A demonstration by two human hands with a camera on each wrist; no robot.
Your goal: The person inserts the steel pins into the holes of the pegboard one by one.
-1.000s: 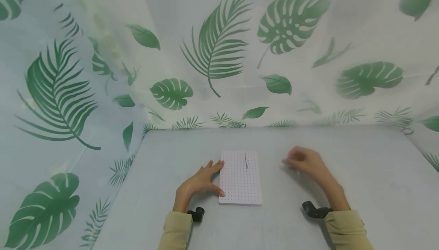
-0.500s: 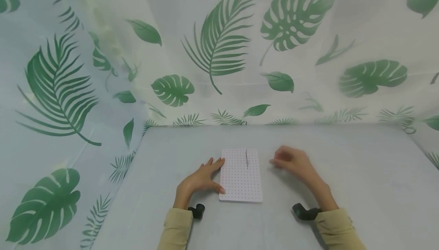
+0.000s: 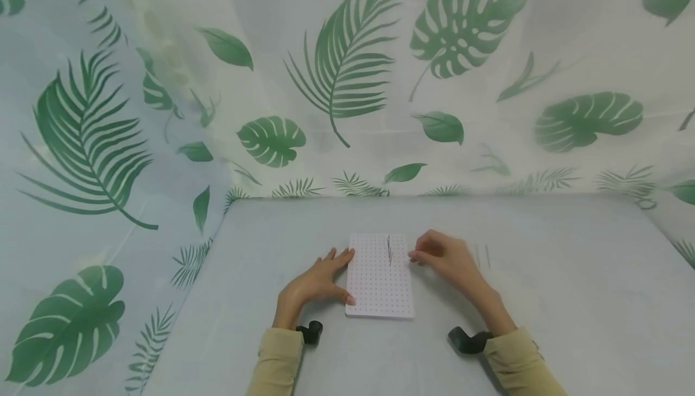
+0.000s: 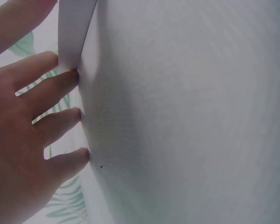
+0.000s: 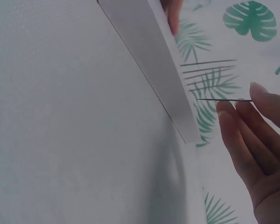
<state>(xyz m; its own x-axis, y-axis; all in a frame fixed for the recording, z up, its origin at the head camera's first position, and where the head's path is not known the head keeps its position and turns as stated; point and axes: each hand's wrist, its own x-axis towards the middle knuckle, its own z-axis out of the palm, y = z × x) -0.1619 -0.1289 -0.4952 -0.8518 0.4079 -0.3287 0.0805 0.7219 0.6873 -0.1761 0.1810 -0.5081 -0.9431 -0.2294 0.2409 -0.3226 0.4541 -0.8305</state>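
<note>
A white pegboard (image 3: 377, 290) with a grid of small holes lies flat on the table. Several thin dark pins (image 3: 390, 252) stand upright in a row near its far right part. My left hand (image 3: 315, 282) rests at the board's left edge, fingers spread, with the thumb by the near corner. At the far right edge of the board is my right hand (image 3: 445, 258), pinching a thin dark pin (image 5: 224, 100) between thumb and fingertips. In the right wrist view, that pin's tip points to the board's holed face, beside the row of standing pins (image 5: 207, 71).
Two thin loose pins (image 3: 487, 256) lie on the grey-white table (image 3: 586, 299), just right of my right hand. A leaf-patterned curtain (image 3: 358, 160) hangs along the back and left of the table. Each wrist carries a black camera mount (image 3: 468, 340).
My right hand has moved left, up to the board's right edge, uncovering the two loose pins on the table. The left hand and the board stay in place.
</note>
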